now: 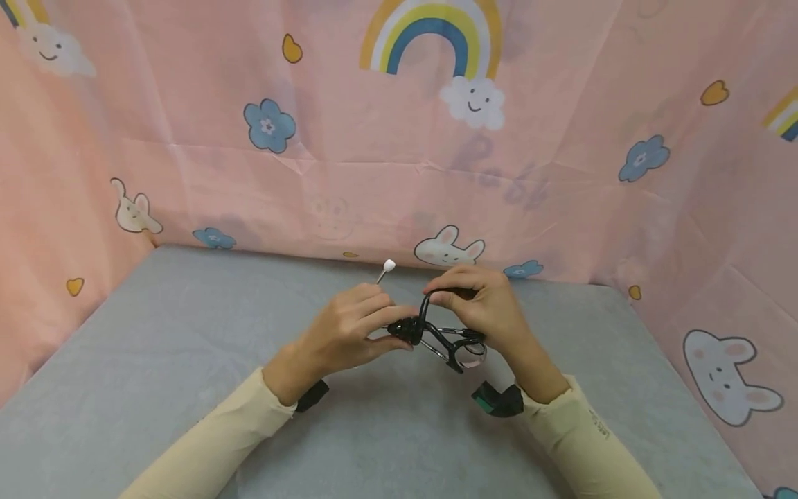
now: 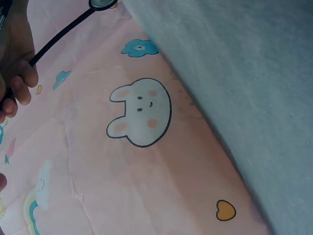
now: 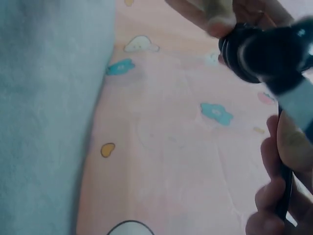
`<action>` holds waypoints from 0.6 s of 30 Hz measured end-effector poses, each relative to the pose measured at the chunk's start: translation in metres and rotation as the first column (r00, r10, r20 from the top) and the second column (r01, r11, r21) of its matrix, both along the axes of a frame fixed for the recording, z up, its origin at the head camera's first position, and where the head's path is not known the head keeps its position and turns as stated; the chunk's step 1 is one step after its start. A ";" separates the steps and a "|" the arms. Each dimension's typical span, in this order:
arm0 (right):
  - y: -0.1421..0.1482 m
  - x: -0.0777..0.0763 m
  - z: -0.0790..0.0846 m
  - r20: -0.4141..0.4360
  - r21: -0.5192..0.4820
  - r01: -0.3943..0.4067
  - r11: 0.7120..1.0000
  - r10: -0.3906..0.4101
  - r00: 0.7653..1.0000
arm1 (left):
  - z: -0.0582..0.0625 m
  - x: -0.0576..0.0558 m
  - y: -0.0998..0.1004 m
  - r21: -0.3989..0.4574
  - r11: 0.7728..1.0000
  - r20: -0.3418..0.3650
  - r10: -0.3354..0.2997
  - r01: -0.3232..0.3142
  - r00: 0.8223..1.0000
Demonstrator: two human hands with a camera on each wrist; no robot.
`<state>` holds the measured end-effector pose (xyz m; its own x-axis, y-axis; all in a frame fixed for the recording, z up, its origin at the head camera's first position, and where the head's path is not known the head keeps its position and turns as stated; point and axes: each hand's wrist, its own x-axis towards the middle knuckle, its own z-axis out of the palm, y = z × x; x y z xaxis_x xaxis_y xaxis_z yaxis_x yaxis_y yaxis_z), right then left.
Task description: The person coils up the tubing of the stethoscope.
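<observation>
A stethoscope with black tubing [image 1: 439,334] is held above the table between both hands. My left hand [image 1: 349,322] pinches its dark bunched part [image 1: 405,330], which looks like wound tubing in the right wrist view. Beyond that hand a white eartip [image 1: 389,265] sticks up on a thin metal tube. My right hand [image 1: 486,305] grips a bent length of the tubing between thumb and fingers. Below it hang metal tubes and the round chest piece [image 1: 472,355]. In the left wrist view, the chest piece [image 2: 102,4] is cut off by the top edge.
A grey cloth-covered table [image 1: 374,443] lies under the hands. Pink printed curtains [image 1: 349,138] rise behind it and at both sides. Dark wrist-worn devices [image 1: 499,400] sit by both sleeve cuffs.
</observation>
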<state>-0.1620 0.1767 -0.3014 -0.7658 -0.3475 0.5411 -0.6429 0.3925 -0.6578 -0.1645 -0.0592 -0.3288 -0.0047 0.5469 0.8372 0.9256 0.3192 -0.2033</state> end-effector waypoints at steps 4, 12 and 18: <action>-0.005 0.004 0.001 -0.022 -0.008 0.067 0.998 -0.067 0.998 | -0.003 -0.001 0.000 0.000 1.000 -0.049 0.029 -0.029 0.998; -0.002 0.002 0.004 0.021 0.069 0.042 0.997 -0.043 0.999 | 0.005 -0.005 -0.005 0.048 0.999 -0.057 -0.006 0.008 0.998; -0.003 -0.003 0.001 0.101 0.155 0.123 0.980 -0.139 0.985 | 0.013 -0.006 -0.014 0.183 0.983 0.098 -0.034 0.016 0.995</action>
